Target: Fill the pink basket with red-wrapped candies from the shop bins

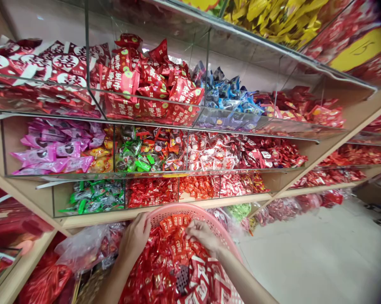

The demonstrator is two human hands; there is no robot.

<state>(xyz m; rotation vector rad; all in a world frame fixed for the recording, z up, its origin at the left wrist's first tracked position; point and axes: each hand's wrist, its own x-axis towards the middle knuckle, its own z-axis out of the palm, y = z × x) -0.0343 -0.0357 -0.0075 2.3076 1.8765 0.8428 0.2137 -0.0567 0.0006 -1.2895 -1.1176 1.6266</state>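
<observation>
A pink perforated plastic basket (222,230) stands below the shelves, filled with wrapped candies. My left hand (139,231) is closed over the basket's left rim near the back. Inside the basket, my right hand (203,237) is held over the red candies (176,240) with its fingers curled together. Whatever sits between those fingertips is too small or hidden to make out. Larger red-and-white packets (200,274) lie at the basket's front right. A patch of the perforated basket floor (182,278) shows among the candies.
Clear-fronted shelf bins rise ahead, holding red packets (123,78), blue-wrapped candies (231,95), purple packets (55,147) and green-wrapped candies (97,194). The wooden lower shelf edge (95,217) runs close behind the basket. Plastic bags (85,245) lie at left; pale floor (304,257) extends right.
</observation>
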